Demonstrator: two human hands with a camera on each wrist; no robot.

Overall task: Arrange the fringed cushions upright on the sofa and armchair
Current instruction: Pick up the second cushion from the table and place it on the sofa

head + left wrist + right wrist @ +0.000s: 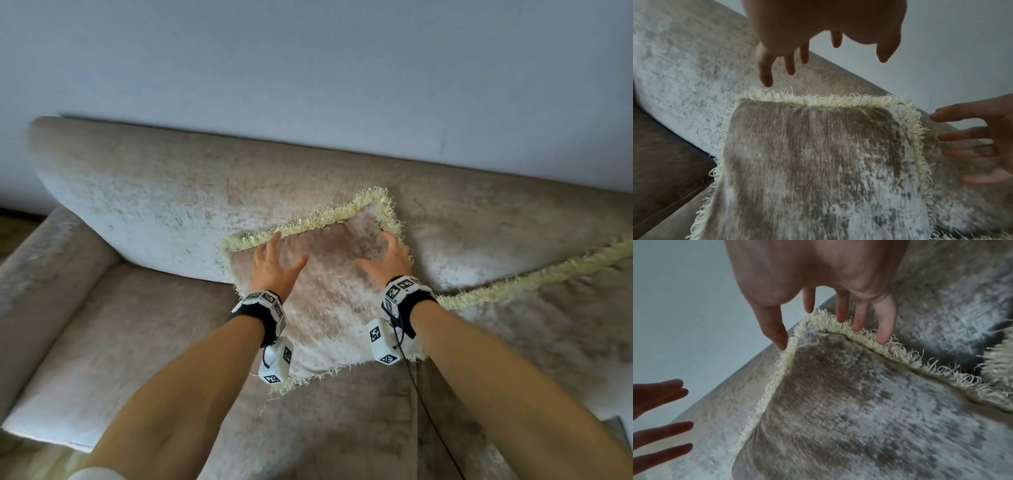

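Behind everything I see a plain pale wall (308, 68) filling the upper part of my head view. At the far left edge, a dark strip of floor (17, 214) shows below it.

Fringed cushion (818, 162) leaning against the sofa backrest (684, 65), pale fringe along its top and side edges. Left hand (818, 32) above the top edge, fingers (765, 73) spread, not touching. Right hand (982, 138) beside the right edge, fingers straight

home living room; beige velvet sofa (144, 192) against plain pale wall (308, 68); fringed cushions (329, 274) on it
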